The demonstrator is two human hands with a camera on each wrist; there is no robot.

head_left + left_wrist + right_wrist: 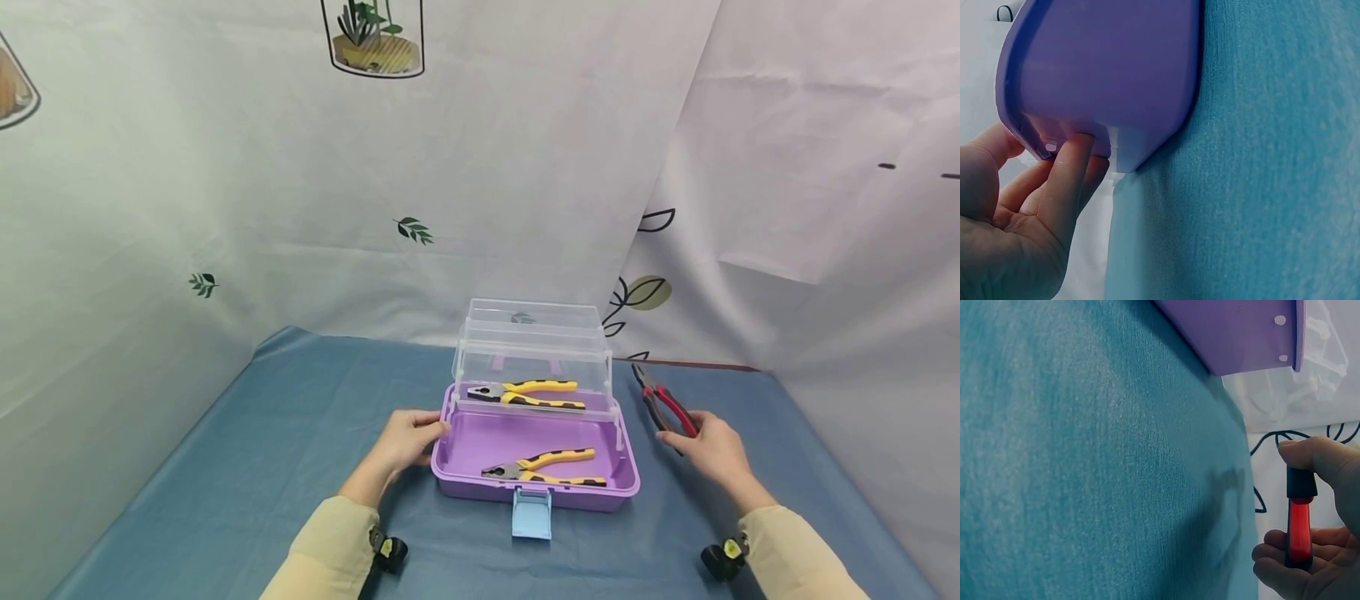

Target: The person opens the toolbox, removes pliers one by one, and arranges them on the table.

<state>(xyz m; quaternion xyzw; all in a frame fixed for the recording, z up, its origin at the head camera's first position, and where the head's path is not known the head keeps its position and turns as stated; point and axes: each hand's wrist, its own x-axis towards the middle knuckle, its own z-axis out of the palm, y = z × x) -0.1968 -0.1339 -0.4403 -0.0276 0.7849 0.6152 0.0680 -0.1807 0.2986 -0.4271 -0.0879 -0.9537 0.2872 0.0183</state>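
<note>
A purple toolbox (495, 436) with its clear lid (534, 337) raised lies on the blue cloth. My left hand (408, 437) grips its left rim, thumb on top and fingers against the outer wall, as the left wrist view shows. Inside are two pairs of yellow-and-black pliers: one pair (543, 387) at the back, seen through the lid, and another pair (557, 457) along the front. To the right of the box, my right hand (712, 450) holds red-and-black pliers (651, 392) by the handles, jaws pointing away from me. In the right wrist view, thumb and fingers wrap the handle ends (1299, 528).
The box's light blue latch (532, 514) hangs down in front. Blue cloth (300, 467) covers the table. A white printed curtain (337, 292) rises behind the table's back edge and along both sides. Each wrist wears a small black camera (392, 552).
</note>
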